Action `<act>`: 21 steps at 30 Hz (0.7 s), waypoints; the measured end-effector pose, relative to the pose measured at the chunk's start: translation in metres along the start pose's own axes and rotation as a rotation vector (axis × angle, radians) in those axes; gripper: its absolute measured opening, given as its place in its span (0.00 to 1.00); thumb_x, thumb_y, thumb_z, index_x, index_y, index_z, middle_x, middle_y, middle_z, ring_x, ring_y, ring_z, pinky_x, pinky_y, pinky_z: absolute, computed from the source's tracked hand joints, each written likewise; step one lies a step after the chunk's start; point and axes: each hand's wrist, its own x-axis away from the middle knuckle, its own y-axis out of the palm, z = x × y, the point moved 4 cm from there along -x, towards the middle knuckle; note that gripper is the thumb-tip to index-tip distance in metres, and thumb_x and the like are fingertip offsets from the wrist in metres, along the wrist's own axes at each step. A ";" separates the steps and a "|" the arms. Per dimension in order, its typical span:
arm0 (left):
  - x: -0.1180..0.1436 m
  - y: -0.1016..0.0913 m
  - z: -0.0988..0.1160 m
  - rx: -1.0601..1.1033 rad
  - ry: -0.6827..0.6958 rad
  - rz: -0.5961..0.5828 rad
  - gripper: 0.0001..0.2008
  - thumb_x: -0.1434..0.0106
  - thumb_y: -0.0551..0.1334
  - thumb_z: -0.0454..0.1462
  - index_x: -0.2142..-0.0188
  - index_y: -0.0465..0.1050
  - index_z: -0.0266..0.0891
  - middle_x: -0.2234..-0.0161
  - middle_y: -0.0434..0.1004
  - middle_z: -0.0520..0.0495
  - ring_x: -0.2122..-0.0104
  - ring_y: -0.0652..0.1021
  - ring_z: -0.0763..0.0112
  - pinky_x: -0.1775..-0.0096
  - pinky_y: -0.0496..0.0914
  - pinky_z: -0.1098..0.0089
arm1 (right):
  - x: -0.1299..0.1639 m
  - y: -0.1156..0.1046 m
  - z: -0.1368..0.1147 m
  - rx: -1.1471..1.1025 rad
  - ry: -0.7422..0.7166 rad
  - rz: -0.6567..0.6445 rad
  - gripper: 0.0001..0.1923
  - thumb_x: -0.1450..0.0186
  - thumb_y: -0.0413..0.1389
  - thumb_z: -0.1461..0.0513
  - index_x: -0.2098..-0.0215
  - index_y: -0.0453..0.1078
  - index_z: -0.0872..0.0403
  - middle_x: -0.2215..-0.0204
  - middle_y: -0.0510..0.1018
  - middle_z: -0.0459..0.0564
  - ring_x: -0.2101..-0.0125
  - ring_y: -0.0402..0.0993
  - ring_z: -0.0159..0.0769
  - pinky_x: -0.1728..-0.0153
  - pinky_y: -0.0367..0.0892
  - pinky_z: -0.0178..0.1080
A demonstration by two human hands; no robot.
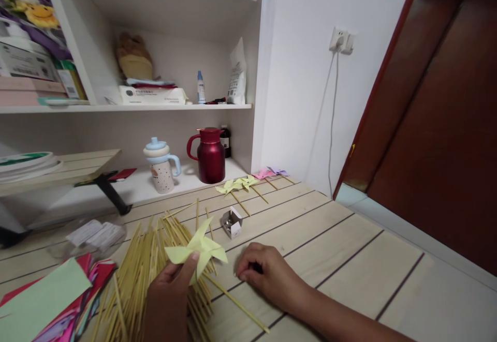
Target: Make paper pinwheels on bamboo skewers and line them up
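**Your two bare hands**

You see both of your own hands — the left hand [169, 293] low in the frame, the right hand [267, 274] beside it with its forearm running off the bottom right edge. You wear no gloves, and no ring or watch shows. No sleeve reaches the right forearm — it is bare along its whole visible length. Your fingernails are short and unpainted.

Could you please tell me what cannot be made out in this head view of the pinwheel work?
- Right hand: fingers curled onto the table; whatever is under them is hidden.
- Left hand: pinches the yellow pinwheel; its wrist is cut off by the bottom edge.
- Small open box: shiny contents too small to identify.
- Colored paper sheets: cut off by the left edge.
- Shelf packages: print unreadable.
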 end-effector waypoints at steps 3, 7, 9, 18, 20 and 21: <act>-0.001 -0.002 -0.005 0.005 -0.006 -0.007 0.23 0.53 0.71 0.48 0.62 0.81 0.36 0.69 0.83 0.48 0.62 0.80 0.55 0.60 0.70 0.62 | -0.001 -0.001 0.003 0.011 0.036 0.044 0.12 0.45 0.59 0.73 0.69 0.79 0.52 0.71 0.78 0.47 0.68 0.74 0.35 0.66 0.67 0.34; -0.001 -0.001 -0.006 0.002 -0.004 -0.009 0.24 0.53 0.71 0.50 0.62 0.81 0.35 0.70 0.83 0.48 0.64 0.80 0.55 0.61 0.70 0.62 | -0.003 0.003 0.003 0.037 0.034 0.027 0.13 0.44 0.60 0.73 0.66 0.80 0.51 0.70 0.78 0.47 0.68 0.74 0.35 0.65 0.68 0.34; 0.000 -0.001 -0.004 -0.011 0.004 0.003 0.24 0.54 0.72 0.50 0.63 0.81 0.35 0.71 0.83 0.48 0.64 0.80 0.56 0.61 0.69 0.62 | -0.005 0.007 0.001 0.062 0.008 0.006 0.13 0.43 0.57 0.74 0.71 0.80 0.52 0.70 0.79 0.48 0.67 0.75 0.36 0.63 0.68 0.35; 0.004 -0.002 0.007 0.020 -0.015 0.006 0.22 0.53 0.70 0.46 0.61 0.80 0.34 0.71 0.83 0.48 0.65 0.79 0.59 0.60 0.69 0.64 | -0.006 0.007 -0.003 0.063 0.006 -0.021 0.12 0.43 0.58 0.73 0.73 0.78 0.52 0.72 0.79 0.46 0.66 0.74 0.36 0.62 0.67 0.35; 0.005 -0.002 0.009 0.008 0.001 0.021 0.22 0.54 0.70 0.46 0.62 0.80 0.33 0.72 0.83 0.48 0.67 0.79 0.60 0.60 0.69 0.65 | -0.003 0.005 -0.004 0.028 0.004 -0.033 0.10 0.43 0.59 0.72 0.72 0.79 0.52 0.71 0.78 0.46 0.67 0.74 0.35 0.64 0.67 0.34; 0.005 -0.002 0.009 -0.008 0.006 0.030 0.22 0.54 0.70 0.46 0.62 0.80 0.33 0.72 0.82 0.48 0.67 0.79 0.60 0.60 0.69 0.65 | -0.002 0.005 -0.004 0.006 0.007 -0.031 0.10 0.44 0.60 0.72 0.71 0.79 0.52 0.71 0.78 0.46 0.67 0.74 0.35 0.65 0.66 0.34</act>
